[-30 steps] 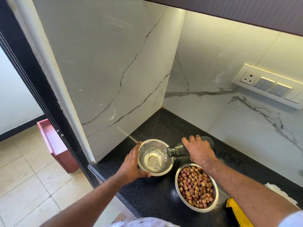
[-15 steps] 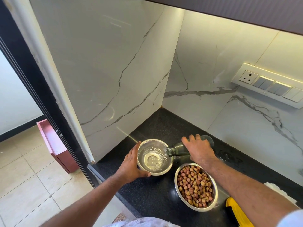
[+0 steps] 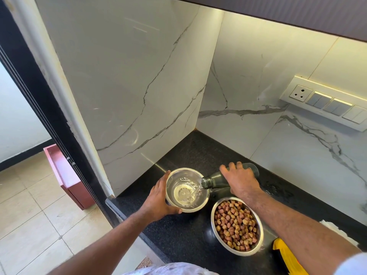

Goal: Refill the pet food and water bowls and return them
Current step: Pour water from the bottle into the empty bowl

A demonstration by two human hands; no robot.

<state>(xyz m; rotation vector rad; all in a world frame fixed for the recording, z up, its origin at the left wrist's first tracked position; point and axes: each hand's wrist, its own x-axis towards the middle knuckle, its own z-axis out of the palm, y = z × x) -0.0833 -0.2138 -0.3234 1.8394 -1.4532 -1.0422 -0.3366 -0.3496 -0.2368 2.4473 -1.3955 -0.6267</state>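
A steel water bowl (image 3: 176, 173) stands on the black countertop (image 3: 178, 235) with some water in its bottom. My left hand (image 3: 158, 197) grips the bowl's left and near side. My right hand (image 3: 241, 180) holds a glass bottle (image 3: 213, 181) tipped almost flat, its mouth over the bowl's right rim, and water streams from it into the bowl. Just to the right and nearer sits a second steel bowl (image 3: 215, 233) filled with brown and tan kibble.
White marble walls close the corner behind and to the left of the bowls. A switch panel (image 3: 325, 102) is on the right wall. A yellow bag (image 3: 286, 257) and a white cloth (image 3: 333, 229) lie at the counter's right. A red box (image 3: 67, 175) stands on the tiled floor at left.
Water keeps pouring and the level in the bowl has risen slightly. Both hands and the bottle hold nearly the same positions.
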